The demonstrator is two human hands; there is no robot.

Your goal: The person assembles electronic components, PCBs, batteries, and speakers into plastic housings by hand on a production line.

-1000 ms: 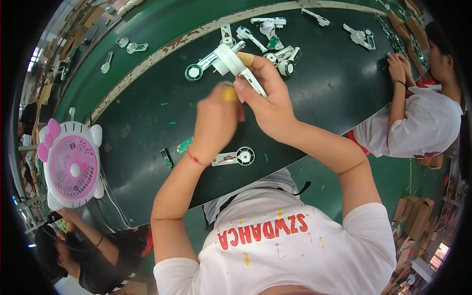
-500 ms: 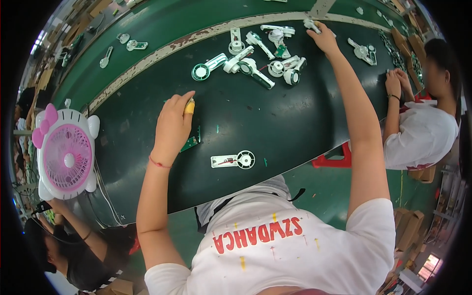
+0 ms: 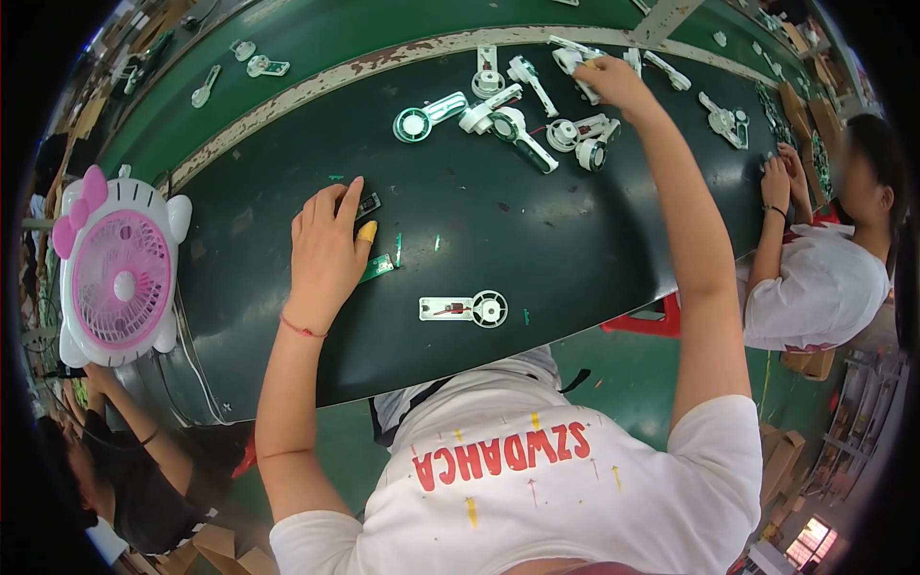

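Observation:
My left hand [image 3: 326,244] lies flat on the dark green table, a yellow cot on its thumb. Its fingertips touch a small dark board [image 3: 368,204], and a small green circuit board [image 3: 379,267] lies just right of the thumb. My right hand [image 3: 606,79] is stretched far out over a pile of white plastic fan-handle parts [image 3: 508,120]. Its fingers are curled on one white part [image 3: 572,59] at the pile's far edge. A single white part with a round ring [image 3: 465,309] lies near the table's front edge.
A pink and white cat-shaped desk fan [image 3: 120,273] stands at the left table end. A co-worker in a white shirt [image 3: 815,287] works at the right end, and another person [image 3: 144,479] sits lower left. More white parts [image 3: 724,120] lie on the far green strip.
A second ago both hands held a white part together above the table. My right hand has since reached out to the far pile, and my left hand has dropped onto the small boards.

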